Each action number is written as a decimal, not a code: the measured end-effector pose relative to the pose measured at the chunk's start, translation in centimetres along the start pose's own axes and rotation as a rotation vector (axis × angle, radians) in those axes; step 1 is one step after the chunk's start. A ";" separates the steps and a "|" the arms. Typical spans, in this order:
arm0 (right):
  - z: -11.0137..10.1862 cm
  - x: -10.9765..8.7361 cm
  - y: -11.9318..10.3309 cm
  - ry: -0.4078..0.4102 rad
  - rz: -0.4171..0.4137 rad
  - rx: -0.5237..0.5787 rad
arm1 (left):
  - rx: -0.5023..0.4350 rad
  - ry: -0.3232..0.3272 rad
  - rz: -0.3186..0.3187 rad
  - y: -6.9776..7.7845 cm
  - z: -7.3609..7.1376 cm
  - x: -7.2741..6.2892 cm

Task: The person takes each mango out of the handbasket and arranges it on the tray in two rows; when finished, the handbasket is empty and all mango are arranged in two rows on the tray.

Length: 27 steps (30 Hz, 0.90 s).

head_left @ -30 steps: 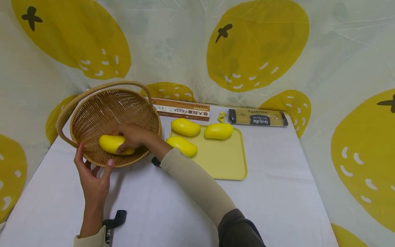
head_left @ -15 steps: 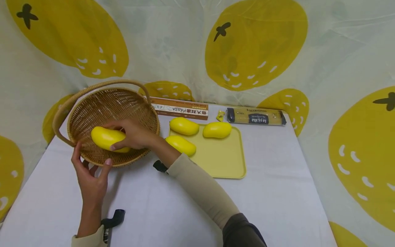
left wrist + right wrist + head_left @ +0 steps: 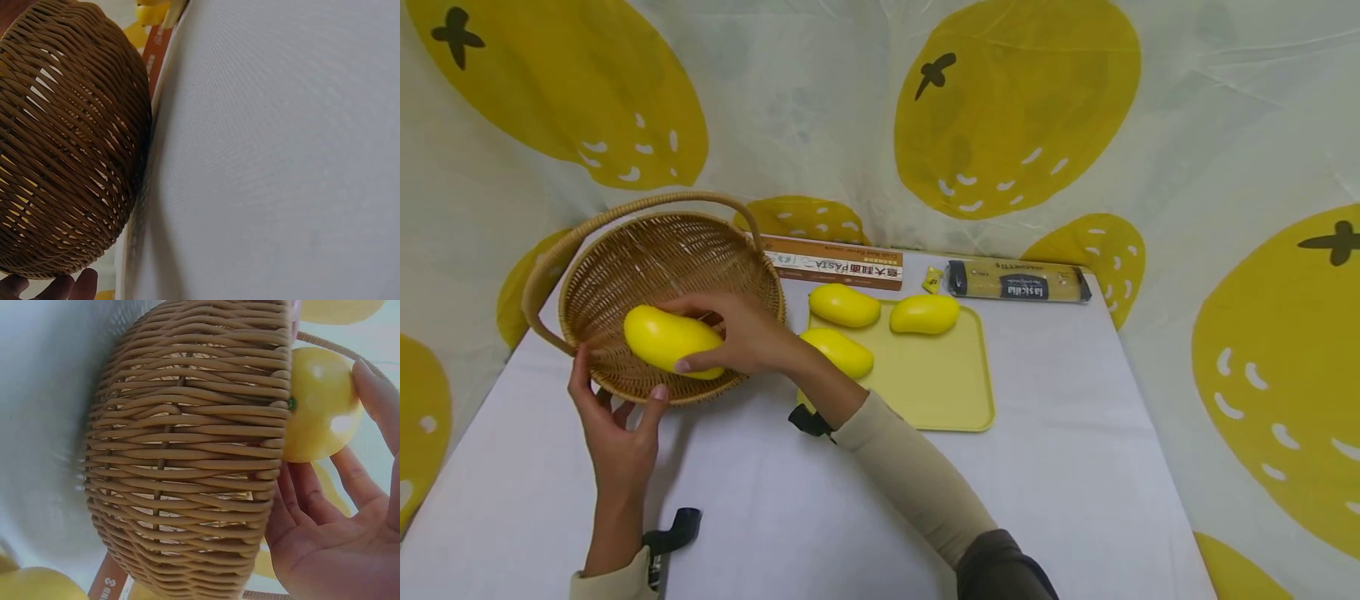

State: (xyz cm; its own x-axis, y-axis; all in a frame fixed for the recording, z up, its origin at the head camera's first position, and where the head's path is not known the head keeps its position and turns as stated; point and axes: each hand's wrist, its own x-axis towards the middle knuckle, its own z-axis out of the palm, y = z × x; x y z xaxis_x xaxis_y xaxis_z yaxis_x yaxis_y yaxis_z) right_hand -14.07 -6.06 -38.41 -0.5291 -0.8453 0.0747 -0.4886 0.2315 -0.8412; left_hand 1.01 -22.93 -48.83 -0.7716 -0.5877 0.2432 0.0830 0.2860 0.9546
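A yellow mango [image 3: 670, 340] is in my right hand [image 3: 741, 333], which grips it with the thumb on the near side and fingers on the far side. It sits at the mouth of a brown wicker basket [image 3: 662, 250] tipped toward me. In the right wrist view the mango [image 3: 322, 406] shows a small green stem spot at the basket's rim [image 3: 275, 444], the right hand [image 3: 350, 531] cupped around it. My left hand [image 3: 621, 442] holds the basket's near rim, thumb on the rim. Only fingertips of the left hand [image 3: 56, 289] show below the basket [image 3: 69, 137] in the left wrist view.
A pale yellow tray [image 3: 940, 392] carries three mangoes [image 3: 925, 314] right of the basket; the right forearm crosses its near-left corner. Behind lie a pasta box [image 3: 835, 262], a small yellow packet [image 3: 932, 280] and a spaghetti pack [image 3: 1018, 281]. The basket's handle [image 3: 640, 200] arches over its back.
My right hand has raised the mango from the basket's bottom toward its near opening, and the right forearm has shifted right. The left hand keeps its hold on the rim.
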 end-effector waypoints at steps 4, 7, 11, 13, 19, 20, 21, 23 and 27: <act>-0.3 -1.2 0.0 0.023 -0.005 0.068 | 0.000 -0.002 0.009 0.0 0.0 0.0; -0.7 -2.1 -0.1 0.036 0.003 0.116 | -0.003 0.000 0.011 0.0 0.0 0.1; -1.5 -3.5 -0.3 0.065 0.000 0.147 | -0.008 0.001 0.012 0.1 0.0 0.1; -1.9 -4.2 -0.3 0.082 -0.008 0.153 | -0.007 0.005 0.010 0.1 0.0 0.2; -3.0 -6.3 -0.1 0.140 -0.017 0.164 | 0.001 0.009 0.005 0.3 0.0 0.5; -3.2 -6.7 -0.1 0.150 -0.016 0.158 | 0.000 0.007 0.005 0.3 0.0 0.6; -3.4 -7.1 0.0 0.160 -0.011 0.159 | -0.001 0.005 0.004 0.3 -0.1 0.6; -3.8 -7.8 0.3 0.176 -0.002 0.159 | 0.000 0.005 -0.001 0.3 -0.1 0.7; -4.5 -9.3 0.7 0.200 0.030 0.168 | 0.006 0.012 -0.012 0.5 0.0 0.9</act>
State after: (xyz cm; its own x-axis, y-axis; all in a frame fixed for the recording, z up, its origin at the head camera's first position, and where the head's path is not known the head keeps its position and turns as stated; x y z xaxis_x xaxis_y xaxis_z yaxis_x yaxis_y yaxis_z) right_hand -12.61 4.15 -37.23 -0.6764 -0.7235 0.1382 -0.3573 0.1582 -0.9205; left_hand 0.38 -23.30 -48.16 -0.7648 -0.6005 0.2334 0.0694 0.2834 0.9565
